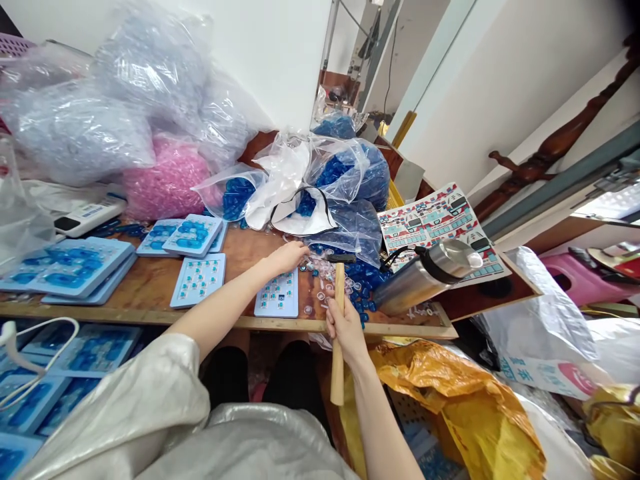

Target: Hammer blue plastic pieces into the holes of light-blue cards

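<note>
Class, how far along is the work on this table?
Partway, seemingly. Stacked trays at far left hold large blue pieces and look done. In hand: the right hand grips a hammer; the left hand reaches past a tray bearing only small parts. Remaining, apparently: that tray, its lookalike, and loose blue pieces.

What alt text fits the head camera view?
Right hand gripping a wooden-handled hammer at a cluttered workbench; left hand at the far end of a light-blue tray, near small loose pieces. Bags of blue parts lie behind.
</note>
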`<state>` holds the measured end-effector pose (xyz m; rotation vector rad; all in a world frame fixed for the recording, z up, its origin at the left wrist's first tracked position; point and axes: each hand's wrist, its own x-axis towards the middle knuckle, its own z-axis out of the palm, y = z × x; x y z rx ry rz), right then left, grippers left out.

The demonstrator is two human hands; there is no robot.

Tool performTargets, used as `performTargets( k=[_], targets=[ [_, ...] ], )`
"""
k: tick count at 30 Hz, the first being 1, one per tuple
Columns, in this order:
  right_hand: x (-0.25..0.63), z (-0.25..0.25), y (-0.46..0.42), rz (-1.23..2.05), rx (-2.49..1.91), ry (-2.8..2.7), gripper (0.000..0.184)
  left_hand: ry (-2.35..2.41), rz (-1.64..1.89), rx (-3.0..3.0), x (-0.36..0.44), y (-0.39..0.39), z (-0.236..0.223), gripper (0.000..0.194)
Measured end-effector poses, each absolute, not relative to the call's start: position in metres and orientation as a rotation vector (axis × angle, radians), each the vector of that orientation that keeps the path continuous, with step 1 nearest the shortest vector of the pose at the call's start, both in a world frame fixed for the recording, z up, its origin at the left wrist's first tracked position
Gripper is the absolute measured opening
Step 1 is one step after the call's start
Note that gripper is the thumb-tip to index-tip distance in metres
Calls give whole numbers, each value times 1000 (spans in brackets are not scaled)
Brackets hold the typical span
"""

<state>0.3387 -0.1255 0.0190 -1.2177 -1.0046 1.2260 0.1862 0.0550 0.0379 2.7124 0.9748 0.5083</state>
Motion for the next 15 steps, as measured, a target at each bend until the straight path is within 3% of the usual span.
performTargets(
  k=[5, 10, 15],
  targets=[
    [343, 20, -126, 1263, -1184, -975, 44, 1176, 832, 2364, 142, 44, 43, 20],
    [341, 23, -125, 1261, -1218, -990, 44, 1382, 839, 1972, 89, 12, 43, 27],
    [337, 25, -127, 1226, -1281, -1044, 45, 1312, 890, 1877, 88, -11, 41, 28]
  ],
)
